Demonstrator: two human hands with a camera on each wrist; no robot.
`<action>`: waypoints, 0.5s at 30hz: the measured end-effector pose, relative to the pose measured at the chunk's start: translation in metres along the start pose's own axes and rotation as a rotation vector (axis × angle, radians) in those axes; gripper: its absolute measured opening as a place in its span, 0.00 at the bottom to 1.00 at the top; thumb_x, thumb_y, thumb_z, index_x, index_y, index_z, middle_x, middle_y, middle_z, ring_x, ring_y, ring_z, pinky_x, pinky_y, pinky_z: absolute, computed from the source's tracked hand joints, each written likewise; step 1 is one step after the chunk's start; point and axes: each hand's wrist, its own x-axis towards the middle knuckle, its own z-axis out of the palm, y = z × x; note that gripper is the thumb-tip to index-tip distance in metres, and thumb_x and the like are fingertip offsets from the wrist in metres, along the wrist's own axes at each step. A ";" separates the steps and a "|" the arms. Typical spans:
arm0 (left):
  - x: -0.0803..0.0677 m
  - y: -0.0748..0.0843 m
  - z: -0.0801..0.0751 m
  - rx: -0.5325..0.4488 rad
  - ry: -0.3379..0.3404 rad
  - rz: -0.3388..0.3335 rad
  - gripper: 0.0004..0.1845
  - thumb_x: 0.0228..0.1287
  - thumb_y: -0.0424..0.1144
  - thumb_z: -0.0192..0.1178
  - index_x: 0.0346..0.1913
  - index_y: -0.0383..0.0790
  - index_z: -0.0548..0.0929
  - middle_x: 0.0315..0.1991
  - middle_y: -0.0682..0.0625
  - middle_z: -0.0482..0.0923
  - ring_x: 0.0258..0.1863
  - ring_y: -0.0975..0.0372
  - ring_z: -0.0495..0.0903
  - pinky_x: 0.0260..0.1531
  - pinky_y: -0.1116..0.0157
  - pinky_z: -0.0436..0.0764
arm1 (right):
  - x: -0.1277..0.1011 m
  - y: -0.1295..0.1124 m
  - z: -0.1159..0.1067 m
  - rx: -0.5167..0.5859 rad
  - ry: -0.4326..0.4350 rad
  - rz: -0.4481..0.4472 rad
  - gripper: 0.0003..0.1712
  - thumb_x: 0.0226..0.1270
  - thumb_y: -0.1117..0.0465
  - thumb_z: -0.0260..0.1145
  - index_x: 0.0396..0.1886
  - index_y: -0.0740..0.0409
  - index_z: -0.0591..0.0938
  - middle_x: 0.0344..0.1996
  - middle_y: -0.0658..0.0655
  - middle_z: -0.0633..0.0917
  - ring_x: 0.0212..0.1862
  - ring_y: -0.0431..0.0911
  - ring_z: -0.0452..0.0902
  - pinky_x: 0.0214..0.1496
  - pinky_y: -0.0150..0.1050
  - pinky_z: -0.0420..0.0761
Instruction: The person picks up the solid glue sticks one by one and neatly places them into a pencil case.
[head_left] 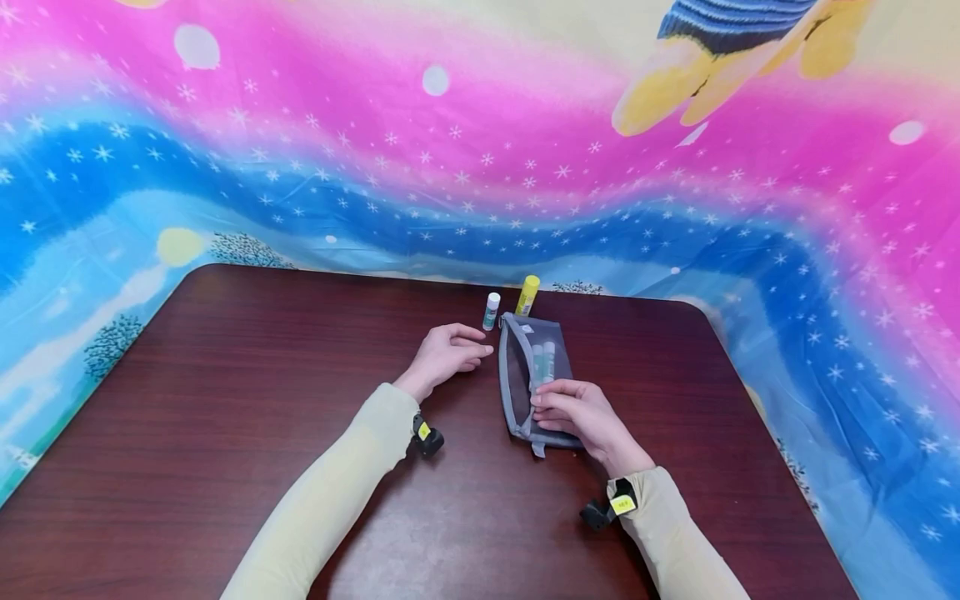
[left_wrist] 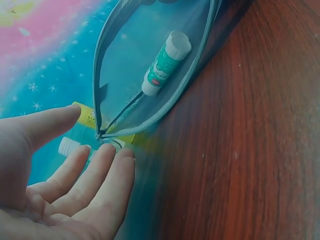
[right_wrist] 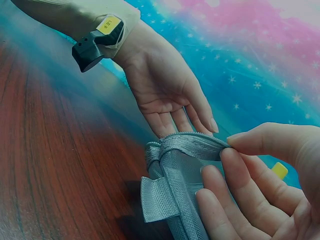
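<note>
A grey mesh zip pouch [head_left: 557,332] lies on the table with its zipped mouth spread toward the left. My right hand [head_left: 581,412] pinches the near rim of that mouth between thumb and index finger. Through the mesh, white-and-green glue sticks [left_wrist: 165,62] show inside. My left hand [head_left: 448,358] hovers left of the pouch, fingers loosely extended and holding nothing. Just beyond its fingertips stands a white-capped green glue stick [head_left: 491,312]. A larger yellow glue stick [head_left: 528,296] stands behind the pouch, its lower part hidden by it.
The dark red-brown wooden table [head_left: 225,400] ends at a back edge just behind the glue sticks. A pink and blue patterned cloth [head_left: 360,167] hangs around its back and sides. Each wrist carries a small black camera [head_left: 429,437].
</note>
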 end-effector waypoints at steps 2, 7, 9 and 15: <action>0.000 0.000 -0.001 -0.001 0.001 0.009 0.25 0.63 0.38 0.74 0.60 0.31 0.81 0.44 0.43 0.87 0.47 0.45 0.86 0.48 0.56 0.85 | -0.001 0.000 0.001 0.000 0.003 -0.001 0.09 0.70 0.65 0.70 0.46 0.66 0.87 0.36 0.58 0.89 0.36 0.47 0.88 0.46 0.44 0.87; 0.000 0.000 -0.002 0.007 0.007 0.034 0.26 0.63 0.38 0.73 0.61 0.30 0.80 0.44 0.42 0.87 0.47 0.45 0.86 0.49 0.53 0.84 | -0.001 0.000 0.001 -0.001 0.002 0.000 0.09 0.70 0.65 0.70 0.46 0.65 0.88 0.36 0.58 0.89 0.36 0.47 0.88 0.46 0.44 0.87; -0.001 0.001 -0.003 0.015 0.011 0.040 0.25 0.63 0.38 0.73 0.60 0.30 0.81 0.44 0.43 0.87 0.47 0.45 0.86 0.49 0.53 0.84 | -0.001 0.000 0.000 -0.001 0.000 -0.002 0.09 0.70 0.65 0.70 0.46 0.65 0.88 0.36 0.58 0.89 0.35 0.47 0.88 0.46 0.44 0.87; 0.000 0.002 -0.003 0.021 0.015 0.051 0.24 0.63 0.38 0.73 0.60 0.31 0.81 0.45 0.42 0.87 0.47 0.45 0.85 0.49 0.53 0.84 | 0.000 0.000 0.000 0.002 0.002 -0.006 0.11 0.69 0.65 0.70 0.46 0.67 0.87 0.36 0.58 0.89 0.35 0.47 0.88 0.46 0.45 0.87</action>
